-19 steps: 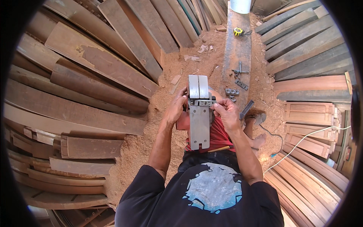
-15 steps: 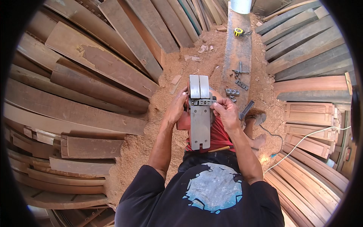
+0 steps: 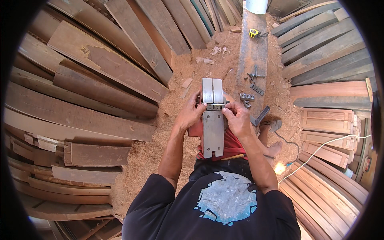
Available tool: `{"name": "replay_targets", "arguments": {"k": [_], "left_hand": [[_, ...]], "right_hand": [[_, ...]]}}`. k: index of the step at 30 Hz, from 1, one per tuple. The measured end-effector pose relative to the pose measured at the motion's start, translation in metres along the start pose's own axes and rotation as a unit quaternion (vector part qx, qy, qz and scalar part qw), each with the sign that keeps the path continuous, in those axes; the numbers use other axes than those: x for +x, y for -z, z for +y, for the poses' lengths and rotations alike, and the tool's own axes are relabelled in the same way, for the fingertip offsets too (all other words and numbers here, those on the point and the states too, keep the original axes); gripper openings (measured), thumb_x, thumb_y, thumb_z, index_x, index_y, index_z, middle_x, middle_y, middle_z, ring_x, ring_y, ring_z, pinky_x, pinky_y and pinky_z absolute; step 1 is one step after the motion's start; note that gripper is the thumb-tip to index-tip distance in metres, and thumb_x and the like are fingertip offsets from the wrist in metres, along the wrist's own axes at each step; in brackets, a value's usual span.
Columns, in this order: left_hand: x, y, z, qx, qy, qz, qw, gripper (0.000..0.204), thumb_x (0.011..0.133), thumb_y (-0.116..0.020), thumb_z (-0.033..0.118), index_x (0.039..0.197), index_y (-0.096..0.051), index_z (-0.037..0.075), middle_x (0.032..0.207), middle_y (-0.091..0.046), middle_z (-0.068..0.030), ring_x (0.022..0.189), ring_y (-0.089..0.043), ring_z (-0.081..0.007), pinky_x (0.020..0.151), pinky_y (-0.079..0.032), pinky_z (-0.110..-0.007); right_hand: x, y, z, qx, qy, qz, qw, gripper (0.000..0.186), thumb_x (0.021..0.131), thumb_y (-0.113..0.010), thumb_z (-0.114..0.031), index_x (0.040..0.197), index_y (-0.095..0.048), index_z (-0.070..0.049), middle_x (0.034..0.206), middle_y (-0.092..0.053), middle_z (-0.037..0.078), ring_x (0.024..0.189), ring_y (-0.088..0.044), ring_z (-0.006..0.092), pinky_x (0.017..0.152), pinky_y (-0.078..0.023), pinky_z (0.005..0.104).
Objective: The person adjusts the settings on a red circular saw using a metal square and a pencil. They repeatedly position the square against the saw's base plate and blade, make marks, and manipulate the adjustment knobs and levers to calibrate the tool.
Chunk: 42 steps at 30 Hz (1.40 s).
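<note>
An electric hand planer point(image 3: 213, 134) lies sole-up over my lap, its two flat metal plates facing up. In the gap between the plates sits a small slotted metal bar point(image 3: 215, 107), which looks like the blade holder. My left hand point(image 3: 191, 112) wraps the planer's left side, its thumb on the bar's left end. At the bar's right end, my right hand point(image 3: 237, 117) is closed, thumb and forefinger pinching it. Parts of the planer's red body point(image 3: 196, 129) show beneath my left hand. My curled fingers partly hide both bar ends.
A plank point(image 3: 251, 54) ahead carries a yellow tape measure point(image 3: 253, 33), a T-shaped tool point(image 3: 255, 75) and small metal parts point(image 3: 247, 97). Boards point(image 3: 104, 72) lean along the left; panels point(image 3: 326, 120) are stacked right. A white cord point(image 3: 320, 149) crosses the lower right. Sawdust covers the floor.
My left thumb has come over onto the bar's left end. The slotted bar has shifted left and sits level in the gap, with my right fingers still at its right end.
</note>
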State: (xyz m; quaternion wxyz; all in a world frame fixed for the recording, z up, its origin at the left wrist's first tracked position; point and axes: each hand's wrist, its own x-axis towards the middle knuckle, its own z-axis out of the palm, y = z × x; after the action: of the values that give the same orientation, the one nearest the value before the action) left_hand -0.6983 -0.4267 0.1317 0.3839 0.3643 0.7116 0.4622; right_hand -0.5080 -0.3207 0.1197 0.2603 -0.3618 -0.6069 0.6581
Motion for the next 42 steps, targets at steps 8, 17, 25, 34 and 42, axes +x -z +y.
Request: {"name": "replay_targets", "arguments": {"k": [8, 17, 25, 34, 42], "left_hand": [[-0.004, 0.0, 0.017, 0.037, 0.004, -0.001, 0.999, 0.074, 0.086, -0.061, 0.017, 0.149, -0.034, -0.01, 0.141, -0.053, -0.026, 0.131, -0.053, -0.0327, 0.112, -0.04, -0.041], [-0.002, -0.002, 0.011, 0.032, 0.006, 0.005, 0.999, 0.072, 0.085, -0.059, 0.018, 0.147, -0.037, -0.009, 0.14, -0.054, -0.0276, 0.13, -0.054, -0.0341, 0.113, -0.039, -0.041], [-0.001, -0.002, 0.002, 0.033, 0.0, 0.014, 0.999, 0.071, 0.085, -0.059, 0.019, 0.146, -0.038, -0.009, 0.139, -0.055, -0.0277, 0.129, -0.055, -0.0338, 0.112, -0.04, -0.041], [-0.002, 0.002, 0.006, 0.064, -0.011, 0.011, 0.998, 0.07, 0.086, -0.059, 0.02, 0.145, -0.038, -0.01, 0.137, -0.056, -0.0281, 0.128, -0.055, -0.0337, 0.11, -0.041, -0.041], [-0.001, 0.001, 0.001, 0.029, -0.01, 0.012, 0.999, 0.066, 0.089, -0.058, 0.019, 0.146, -0.038, -0.009, 0.138, -0.056, -0.0279, 0.128, -0.055, -0.0331, 0.109, -0.042, -0.041]], "right_hand": [[-0.006, 0.0, -0.022, -0.14, 0.083, 0.022, 0.986, 0.013, 0.089, -0.069, -0.008, 0.097, -0.068, 0.002, 0.08, -0.07, 0.014, 0.073, -0.068, 0.0231, 0.07, -0.053, 0.0351], [-0.008, 0.003, -0.036, -0.259, 0.166, 0.02, 0.951, 0.013, 0.087, -0.07, -0.008, 0.096, -0.068, 0.001, 0.089, -0.07, 0.02, 0.085, -0.068, 0.0371, 0.076, -0.053, 0.0426], [-0.007, 0.002, -0.032, -0.316, 0.219, 0.013, 0.923, 0.013, 0.087, -0.068, -0.011, 0.094, -0.068, -0.001, 0.09, -0.069, 0.019, 0.087, -0.065, 0.0392, 0.08, -0.05, 0.0471], [-0.01, -0.001, -0.034, -0.34, 0.251, 0.025, 0.906, 0.013, 0.088, -0.067, -0.01, 0.095, -0.07, 0.0, 0.088, -0.068, 0.019, 0.088, -0.064, 0.0391, 0.081, -0.049, 0.0464], [-0.016, -0.01, -0.029, -0.334, 0.247, 0.002, 0.91, 0.022, 0.088, -0.066, -0.009, 0.108, -0.073, -0.003, 0.087, -0.063, 0.014, 0.087, -0.062, 0.0329, 0.08, -0.049, 0.0437]]}}
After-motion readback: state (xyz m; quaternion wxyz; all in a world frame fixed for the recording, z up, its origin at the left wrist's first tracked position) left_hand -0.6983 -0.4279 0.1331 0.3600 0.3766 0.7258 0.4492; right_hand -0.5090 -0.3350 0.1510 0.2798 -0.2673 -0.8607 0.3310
